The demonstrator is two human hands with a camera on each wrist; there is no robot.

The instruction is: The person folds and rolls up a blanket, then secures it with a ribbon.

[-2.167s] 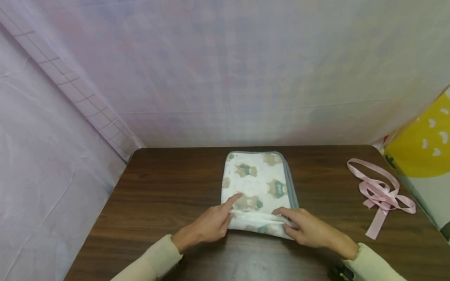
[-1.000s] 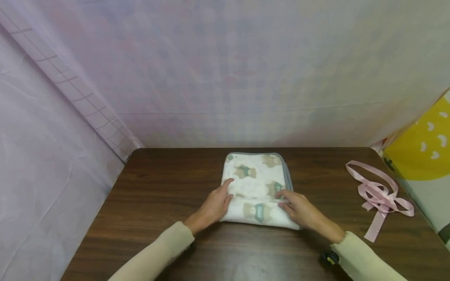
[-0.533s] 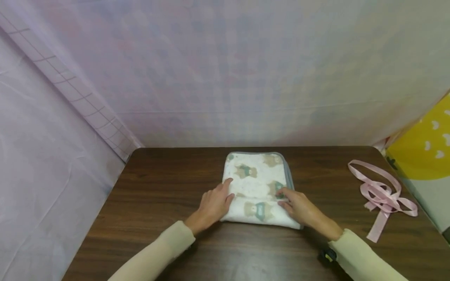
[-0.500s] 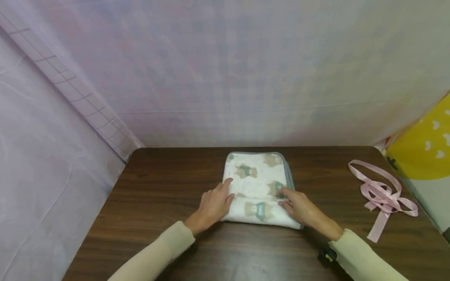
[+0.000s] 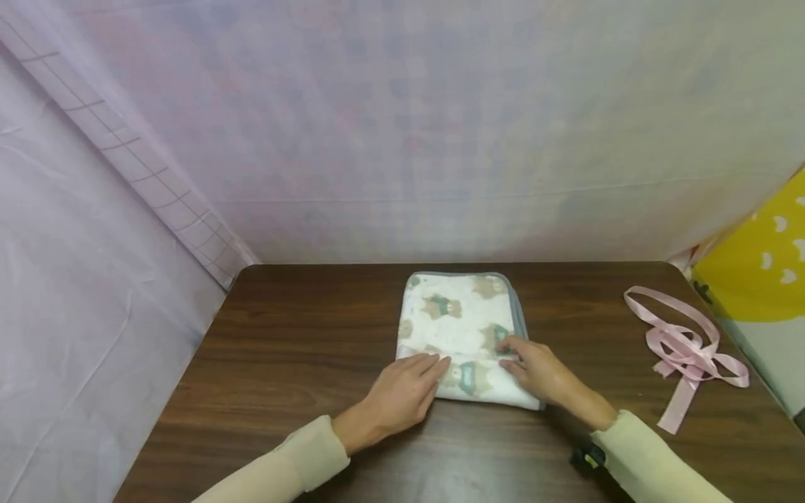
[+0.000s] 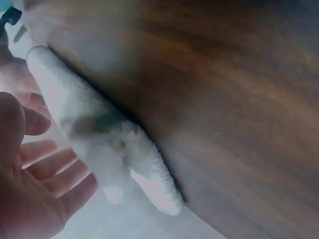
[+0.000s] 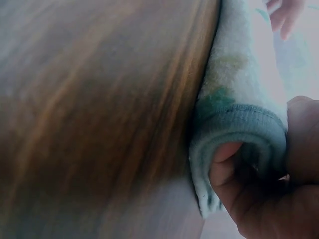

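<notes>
A white blanket (image 5: 459, 325) with brown-and-green bear print and grey-blue edging lies folded on the table, its near edge turned over into a thick fold. My left hand (image 5: 402, 391) rests over the near left corner of that fold, fingers straight. In the left wrist view, the fingers of the left hand (image 6: 37, 194) reach beside the blanket's (image 6: 87, 109) rolled side. My right hand (image 5: 544, 374) holds the right end of the fold. The right wrist view shows fingers of that hand (image 7: 264, 204) tucked inside the curled blanket (image 7: 244, 74) end, thumb outside.
A loosely coiled pink ribbon (image 5: 685, 353) lies on the right of the dark wooden table (image 5: 302, 328). Pale fabric (image 5: 402, 140) hangs behind the table's far edge. Near the right sleeve is a small black-and-yellow object (image 5: 590, 457).
The near edge of the blanket was rolled forward into a flatter fold. My left hand then moved from the left side onto the fold's near corner. The right hand stayed at its end.
</notes>
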